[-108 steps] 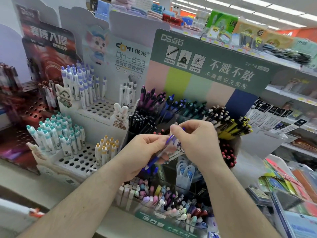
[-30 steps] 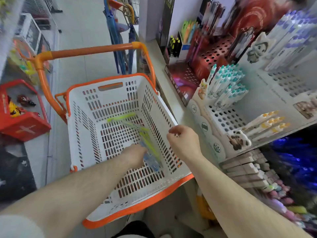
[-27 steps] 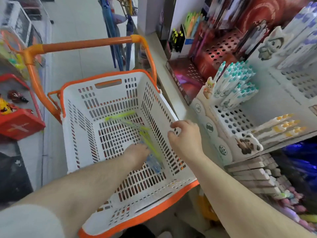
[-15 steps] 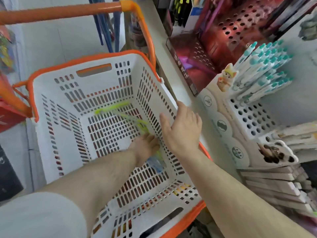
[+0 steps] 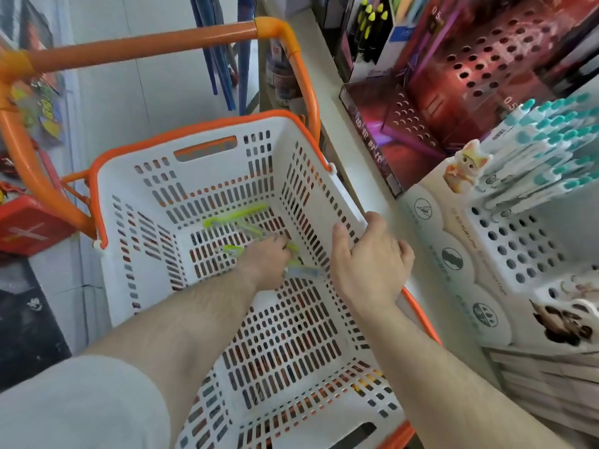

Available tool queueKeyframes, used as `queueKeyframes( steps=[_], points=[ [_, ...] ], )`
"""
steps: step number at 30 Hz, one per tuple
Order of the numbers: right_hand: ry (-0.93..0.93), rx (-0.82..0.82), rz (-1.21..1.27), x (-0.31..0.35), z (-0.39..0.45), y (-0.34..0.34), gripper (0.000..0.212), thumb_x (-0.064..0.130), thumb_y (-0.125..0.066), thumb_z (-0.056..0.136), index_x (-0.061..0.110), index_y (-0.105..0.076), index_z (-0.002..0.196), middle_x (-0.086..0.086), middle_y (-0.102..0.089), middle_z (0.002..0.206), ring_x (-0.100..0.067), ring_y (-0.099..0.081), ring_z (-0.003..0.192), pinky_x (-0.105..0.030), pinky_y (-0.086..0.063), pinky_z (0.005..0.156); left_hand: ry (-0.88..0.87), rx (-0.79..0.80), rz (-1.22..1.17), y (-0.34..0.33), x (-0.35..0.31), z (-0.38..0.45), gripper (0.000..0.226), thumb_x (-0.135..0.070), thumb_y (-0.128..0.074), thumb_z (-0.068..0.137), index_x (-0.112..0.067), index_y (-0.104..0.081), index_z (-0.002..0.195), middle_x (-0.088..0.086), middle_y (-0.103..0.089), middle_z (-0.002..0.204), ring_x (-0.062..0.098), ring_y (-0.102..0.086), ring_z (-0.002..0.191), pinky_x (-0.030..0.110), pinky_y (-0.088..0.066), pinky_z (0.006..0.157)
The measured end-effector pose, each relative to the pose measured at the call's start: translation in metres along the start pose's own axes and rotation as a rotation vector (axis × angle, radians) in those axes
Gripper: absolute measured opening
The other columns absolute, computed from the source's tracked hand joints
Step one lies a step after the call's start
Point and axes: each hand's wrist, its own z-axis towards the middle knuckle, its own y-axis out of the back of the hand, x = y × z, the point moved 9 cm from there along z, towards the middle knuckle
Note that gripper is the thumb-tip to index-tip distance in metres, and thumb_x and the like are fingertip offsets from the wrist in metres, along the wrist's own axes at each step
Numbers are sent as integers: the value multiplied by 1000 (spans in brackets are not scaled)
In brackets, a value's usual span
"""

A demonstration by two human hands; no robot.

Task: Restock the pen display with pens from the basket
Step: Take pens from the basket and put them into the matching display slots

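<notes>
While the right hand (image 5: 369,264) rests on the right rim of the white perforated plastic basket with orange trim (image 5: 207,176), fingers draped over the edge and curled round it to steady it, the left hand (image 5: 264,259) is down on the basket floor at frame centre among the loose yellow-green pens (image 5: 235,217). Its fingers curl over a pen there, though they are turned away, so whether they have truly closed on it I cannot tell. To do this pickup well, it seems wise to pinch one barrel near its middle, lift it flat so the tip does not catch in a floor slot, and hold the basket firm. About four pens can be counted in the basket, some partly hidden under the hand. At right stands the white pegboard pen display with teal-capped pens (image 5: 534,150), with many holes vacant; one basket, two hands.
</notes>
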Motion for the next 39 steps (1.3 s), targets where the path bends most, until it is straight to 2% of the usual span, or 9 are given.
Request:
queueKeyframes(
  steps=[11,15,18,21,26,30,32,35,39],
  points=[
    [-6,5,-37,-1,-2,-3,56,58,-29,96,20,-44,135,0,-68,116,-19,-60,114,-42,-16,120,185,-17,94,-9,48,15,38,-9,-60,84,-17,-50,119,2,-63,109,24,-59,101,42,-41,89],
    [-15,18,-35,-3,-2,-3,59,60,-26,95,22,-42,137,1,-68,118,-17,-59,117,-41,-14,121,384,-67,81,12,94,21,41,-5,-60,84,-14,-44,121,2,-65,95,25,-61,87,42,-42,87],
    [-19,31,-37,-1,-2,-4,60,60,-24,94,23,-42,137,2,-68,117,-17,-59,118,-40,-12,121,482,-33,97,14,119,24,30,-9,-57,87,-16,-55,116,5,-60,99,25,-61,88,42,-44,85],
    [-18,41,-29,-2,-3,-3,60,60,-24,93,24,-41,137,3,-68,116,-15,-58,118,-39,-10,121,482,-42,70,2,121,28,35,-12,-63,84,-14,-58,119,11,-51,108,29,-60,89,45,-48,80],
    [-14,45,3,-2,-4,-1,54,57,-32,98,23,-41,139,3,-66,120,-15,-56,121,-38,-8,122,486,-4,89,-8,113,26,28,-15,-54,88,-17,-58,115,7,-61,111,29,-51,107,45,-45,92],
    [-24,74,73,-5,-4,-1,52,55,-34,98,23,-41,138,1,-69,111,-14,-58,117,-36,-9,121,461,79,-1,-12,99,17,19,-20,-54,91,-18,-54,110,3,-59,97,24,-57,89,38,-41,80],
    [-33,89,146,-6,-3,3,50,53,-35,99,22,-42,138,1,-71,103,-14,-58,115,-36,-11,121,502,56,-146,-4,96,10,16,-25,-57,91,-18,-55,105,-1,-55,84,20,-55,74,33,-42,70],
    [-74,171,260,-7,-5,13,50,47,-39,101,19,-42,142,3,-65,111,-17,-47,127,-38,-16,122,647,-24,-683,12,96,-4,19,-26,-64,88,-13,-55,99,5,-58,81,21,-58,69,29,-47,59],
    [-65,225,383,-7,-5,24,51,45,-51,97,20,-44,141,6,-54,134,-16,-47,127,-36,-39,107,604,-99,-1507,47,67,-23,29,-18,-70,86,-6,-62,111,12,-70,97,28,-69,89,45,-56,86]
  ],
)
